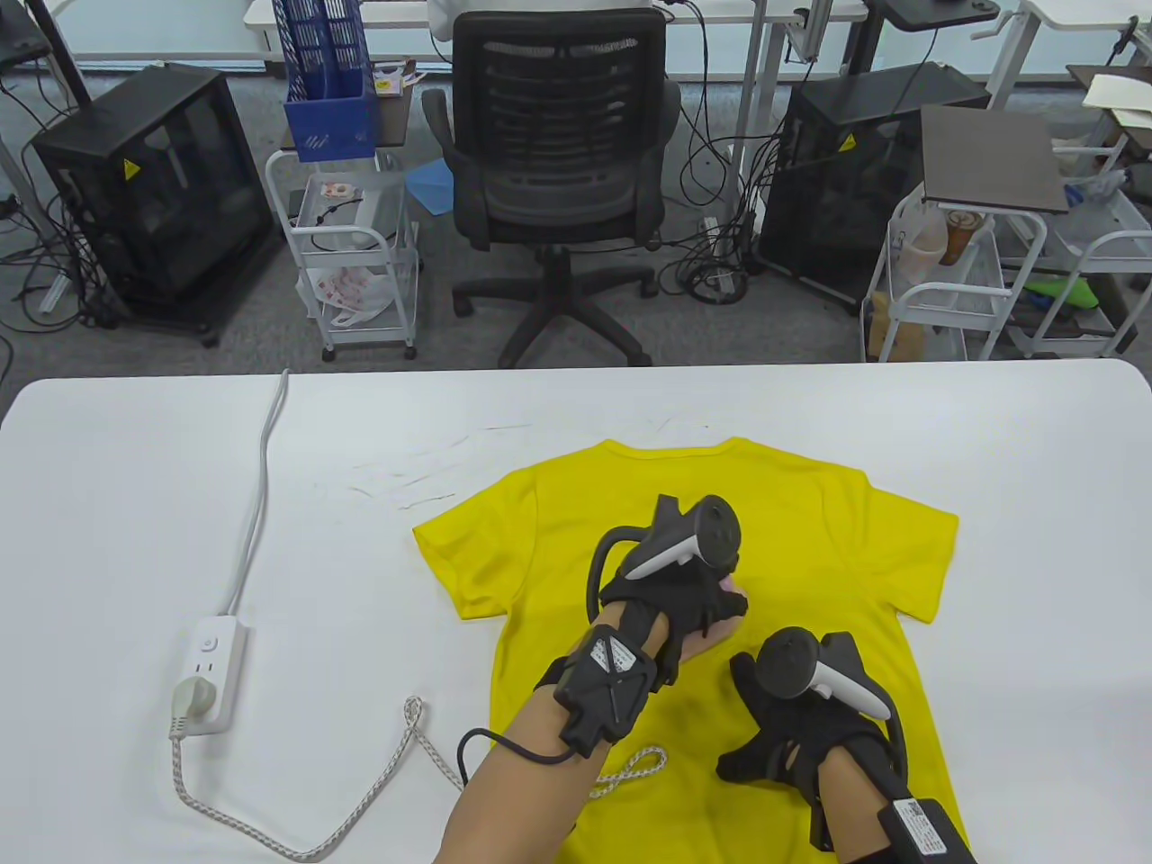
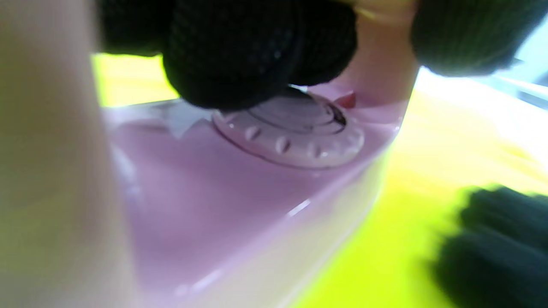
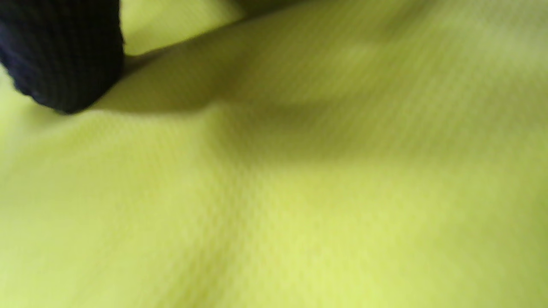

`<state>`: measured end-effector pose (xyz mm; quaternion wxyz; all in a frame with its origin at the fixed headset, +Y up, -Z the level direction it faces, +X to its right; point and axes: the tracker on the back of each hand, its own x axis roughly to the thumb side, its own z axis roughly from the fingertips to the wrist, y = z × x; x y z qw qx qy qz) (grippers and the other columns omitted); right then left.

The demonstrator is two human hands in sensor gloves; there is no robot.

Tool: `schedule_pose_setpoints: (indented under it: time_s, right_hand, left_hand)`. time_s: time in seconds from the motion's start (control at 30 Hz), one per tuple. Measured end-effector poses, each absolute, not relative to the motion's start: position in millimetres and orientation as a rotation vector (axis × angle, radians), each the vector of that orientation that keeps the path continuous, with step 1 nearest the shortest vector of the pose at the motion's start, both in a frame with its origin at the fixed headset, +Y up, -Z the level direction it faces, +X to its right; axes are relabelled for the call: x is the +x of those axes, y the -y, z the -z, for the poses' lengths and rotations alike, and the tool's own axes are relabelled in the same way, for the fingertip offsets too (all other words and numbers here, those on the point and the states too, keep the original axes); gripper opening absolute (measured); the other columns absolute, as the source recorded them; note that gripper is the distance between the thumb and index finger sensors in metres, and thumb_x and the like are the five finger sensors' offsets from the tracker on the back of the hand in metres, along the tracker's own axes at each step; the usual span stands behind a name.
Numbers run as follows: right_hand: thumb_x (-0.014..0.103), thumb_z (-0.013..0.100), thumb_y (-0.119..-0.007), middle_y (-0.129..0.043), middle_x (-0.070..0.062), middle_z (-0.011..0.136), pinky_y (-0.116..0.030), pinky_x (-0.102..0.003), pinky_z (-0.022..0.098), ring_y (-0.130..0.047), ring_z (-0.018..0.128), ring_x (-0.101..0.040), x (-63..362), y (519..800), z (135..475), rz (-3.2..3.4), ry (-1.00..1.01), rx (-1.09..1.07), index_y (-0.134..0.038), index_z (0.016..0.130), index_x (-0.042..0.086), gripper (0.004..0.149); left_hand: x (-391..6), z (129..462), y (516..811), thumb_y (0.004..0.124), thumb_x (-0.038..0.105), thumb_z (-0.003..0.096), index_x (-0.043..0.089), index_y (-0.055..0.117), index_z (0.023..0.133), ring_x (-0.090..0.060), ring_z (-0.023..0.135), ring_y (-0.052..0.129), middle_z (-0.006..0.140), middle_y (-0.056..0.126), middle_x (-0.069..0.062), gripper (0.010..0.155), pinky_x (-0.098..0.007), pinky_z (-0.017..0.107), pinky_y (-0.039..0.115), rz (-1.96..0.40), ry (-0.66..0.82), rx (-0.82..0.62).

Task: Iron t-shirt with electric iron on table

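Our left hand [image 1: 670,598] closes its grip round the pale pink plastic iron [image 2: 239,188], standing on the yellow cotton t-shirt [image 1: 810,540]. Just right of that grip, our right hand [image 1: 796,729] presses flat, fingers spread, holding nothing. Unpressed cloth lies beyond the grip.

A white power strip [image 1: 209,673] is seen on the white table [image 1: 1017,504] at eight o'clock; beyond the far edge, a black office chair [image 1: 558,153] is placed at twelve o'clock; a blue file holder [image 1: 326,90] stands at eleven o'clock.
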<state>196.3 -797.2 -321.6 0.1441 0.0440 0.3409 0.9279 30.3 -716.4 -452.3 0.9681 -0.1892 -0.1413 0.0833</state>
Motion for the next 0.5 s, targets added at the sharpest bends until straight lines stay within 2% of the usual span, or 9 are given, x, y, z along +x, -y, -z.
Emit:
schedule_pose_setpoints:
  time_s: [0.13,0.27,0.4,0.5]
  right_hand:
    - [0.066,0.035,-0.087,0.012,-0.006,0.103,-0.005,-0.065,0.065,0.014,0.092,-0.035,197.3,797.4,321.4,-2.666,-0.982,0.126,-0.010,0.099,0.039,0.104]
    - [0.066,0.037,-0.085,0.011,-0.005,0.104,-0.006,-0.065,0.065,0.012,0.093,-0.034,198.6,796.6,321.9,-2.656,-0.973,0.121,-0.012,0.100,0.039,0.100]
    - [0.065,0.039,-0.084,0.004,-0.009,0.108,-0.012,-0.066,0.067,0.004,0.097,-0.038,201.0,792.8,324.1,-2.681,-0.857,0.107,-0.013,0.102,0.037,0.099]
    - [0.066,0.038,-0.083,0.007,-0.009,0.107,-0.005,-0.066,0.063,0.009,0.094,-0.038,206.1,795.4,326.0,-2.703,-0.799,0.058,-0.011,0.101,0.037,0.099]
  left_hand:
    - [-39.9,472.1,715.9,0.084,0.062,0.0365,0.040,0.061,0.101,-0.018,0.034,0.103,0.065,0.094,0.006,0.071,-0.045,0.040,0.086,-0.238,0.001,-0.349]
    - [-91.2,471.5,716.7,0.084,0.061,0.0376,0.038,0.061,0.101,-0.019,0.034,0.102,0.066,0.093,0.005,0.071,-0.046,0.040,0.085,-0.325,-0.115,-0.378]
    - [-107.1,449.3,717.2,0.085,0.060,0.0386,0.035,0.062,0.101,-0.019,0.033,0.103,0.065,0.094,0.004,0.071,-0.046,0.039,0.086,-0.356,0.000,-0.426]
    - [-92.9,416.7,717.8,0.084,0.061,0.0388,0.032,0.062,0.102,-0.018,0.032,0.103,0.065,0.095,0.004,0.073,-0.045,0.037,0.087,-0.319,0.174,-0.434]
